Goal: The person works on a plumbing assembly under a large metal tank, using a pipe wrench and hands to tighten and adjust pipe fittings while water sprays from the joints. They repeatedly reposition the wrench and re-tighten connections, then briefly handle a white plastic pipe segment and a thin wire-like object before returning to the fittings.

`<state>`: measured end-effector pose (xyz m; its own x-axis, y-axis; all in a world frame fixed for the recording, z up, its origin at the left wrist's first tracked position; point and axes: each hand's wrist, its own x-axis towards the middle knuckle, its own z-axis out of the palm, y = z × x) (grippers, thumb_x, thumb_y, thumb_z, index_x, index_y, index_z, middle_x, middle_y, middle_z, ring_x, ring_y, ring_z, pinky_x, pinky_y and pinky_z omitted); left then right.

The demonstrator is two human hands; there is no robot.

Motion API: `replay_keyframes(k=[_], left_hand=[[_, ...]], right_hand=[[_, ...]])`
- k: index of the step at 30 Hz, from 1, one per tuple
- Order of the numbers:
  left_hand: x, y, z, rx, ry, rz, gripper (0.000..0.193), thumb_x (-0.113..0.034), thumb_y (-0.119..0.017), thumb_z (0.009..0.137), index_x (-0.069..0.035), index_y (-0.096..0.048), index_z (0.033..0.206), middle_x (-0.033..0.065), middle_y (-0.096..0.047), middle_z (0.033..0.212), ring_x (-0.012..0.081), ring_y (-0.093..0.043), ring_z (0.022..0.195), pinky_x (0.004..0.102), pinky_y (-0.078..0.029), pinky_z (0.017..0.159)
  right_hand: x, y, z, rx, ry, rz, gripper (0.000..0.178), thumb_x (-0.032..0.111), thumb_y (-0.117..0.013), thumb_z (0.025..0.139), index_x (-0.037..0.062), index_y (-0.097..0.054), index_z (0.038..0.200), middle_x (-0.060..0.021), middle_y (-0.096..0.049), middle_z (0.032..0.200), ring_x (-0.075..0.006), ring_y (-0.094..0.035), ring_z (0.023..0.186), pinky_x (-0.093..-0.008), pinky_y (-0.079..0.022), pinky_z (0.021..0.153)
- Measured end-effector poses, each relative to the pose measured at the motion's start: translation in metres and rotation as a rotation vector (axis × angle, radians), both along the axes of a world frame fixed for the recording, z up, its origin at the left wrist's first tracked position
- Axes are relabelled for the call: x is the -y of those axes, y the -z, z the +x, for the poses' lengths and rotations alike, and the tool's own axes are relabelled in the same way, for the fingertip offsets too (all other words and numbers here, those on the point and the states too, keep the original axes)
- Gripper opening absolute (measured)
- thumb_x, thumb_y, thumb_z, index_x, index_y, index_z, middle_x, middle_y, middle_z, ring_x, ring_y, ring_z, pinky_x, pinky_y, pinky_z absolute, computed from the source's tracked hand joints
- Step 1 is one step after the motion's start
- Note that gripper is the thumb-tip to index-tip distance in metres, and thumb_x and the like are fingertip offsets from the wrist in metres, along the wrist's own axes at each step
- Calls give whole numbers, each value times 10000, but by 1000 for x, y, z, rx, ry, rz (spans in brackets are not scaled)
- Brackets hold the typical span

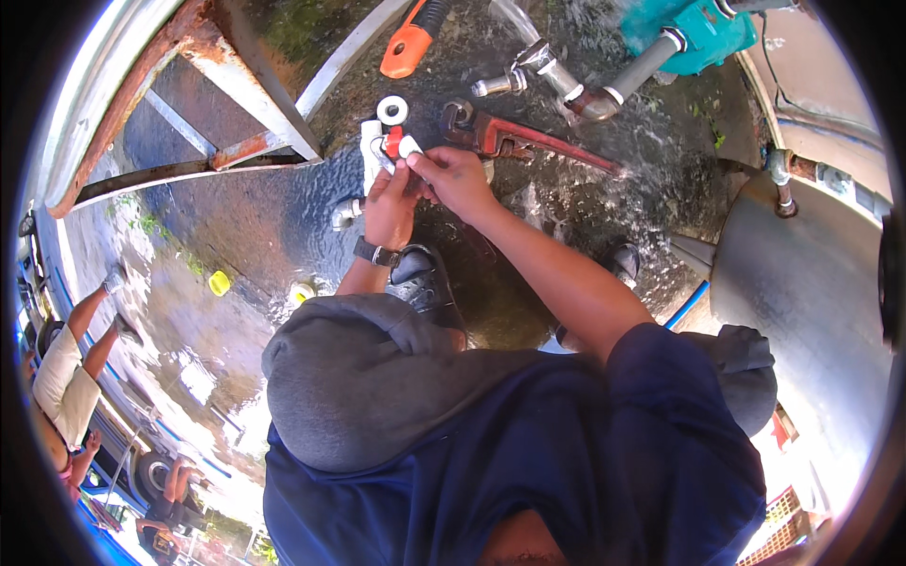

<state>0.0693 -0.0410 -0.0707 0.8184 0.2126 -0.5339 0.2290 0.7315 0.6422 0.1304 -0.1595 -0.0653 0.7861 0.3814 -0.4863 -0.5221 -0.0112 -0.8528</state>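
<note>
At far left, a person in pale shorts (pixel 68 396) is standing, and a second person (pixel 170 528) is appearing below, wearing a dark shirt whose pale print is showing too small for reading. A rusty metal frame (pixel 247 99) is spanning the upper left; a yellow cup (pixel 219 283) is lying on the wet ground (pixel 217 231). Toward the middle, a metal elbow (pixel 345 215) is resting just beside the left hand (pixel 387 209), and a white fitting (pixel 370 156) is standing out beyond its fingertips. The left grip is pinching, apparently on the near end of a red-and-white piece (pixel 394 142), which is sitting between the two hands, below a white ring (pixel 392 110); the exact contact is being hidden by the fingers. An orange-handled tool (pixel 408 49) is lying farther up. The right hand (pixel 457 179) is pinching the same piece from its other side. The step in hand is seemingly one of small fitting work; the next move is probably calling for a steady left hold and fine right-finger control. Farther right, a red pipe wrench (pixel 547 141), a teal pump (pixel 694 40) and a metal tank (pixel 802 283) are showing no readable label.
</note>
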Motion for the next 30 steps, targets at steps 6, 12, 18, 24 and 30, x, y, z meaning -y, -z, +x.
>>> replay_keyframes(k=[6, 12, 18, 24, 30], left_hand=[[5, 4, -6, 4, -24, -332, 245, -299, -501, 1077, -137, -549, 1255, 47, -667, 1105, 179, -659, 977, 382, -557, 765], [9, 1, -3, 32, 40, -347, 220, -261, -504, 1075, -133, -538, 1251, 74, -666, 1154, 211, -667, 991, 457, -574, 819], [12, -1, -9, -95, 60, -215, 187, -191, -546, 1052, -133, -516, 1228, 110, -663, 1140, 250, -665, 1006, 486, -575, 848], [14, 2, -18, -114, 56, -192, 212, -167, -588, 1016, -113, -511, 1205, 127, -677, 1086, 257, -675, 936, 471, -582, 818], [9, 3, -21, -150, 53, -179, 174, -213, -615, 995, -98, -573, 1119, 110, -701, 1014, 211, -671, 855, 388, -555, 722]], right_hand=[[15, -17, 11, 768, -380, -476, 229, 205, -639, 925, -8, -720, 898, -184, -680, 786, -356, -687, 802, -460, -548, 713], [38, -29, 49, 651, -680, -601, 220, 228, -637, 902, 48, -713, 1002, -200, -687, 913, -401, -678, 888, -489, -544, 789], [50, -10, 90, 875, -288, -873, 204, 222, -649, 896, 67, -716, 1010, -157, -710, 952, -372, -693, 940, -486, -555, 825], [32, -1, 114, 793, -594, -1003, 239, 238, -689, 874, 59, -689, 1033, -172, -693, 1038, -391, -685, 897, -488, -562, 792], [50, 3, 114, 1082, -253, -891, 211, 211, -704, 881, 132, -702, 1077, -126, -688, 994, -321, -701, 870, -431, -574, 732]])
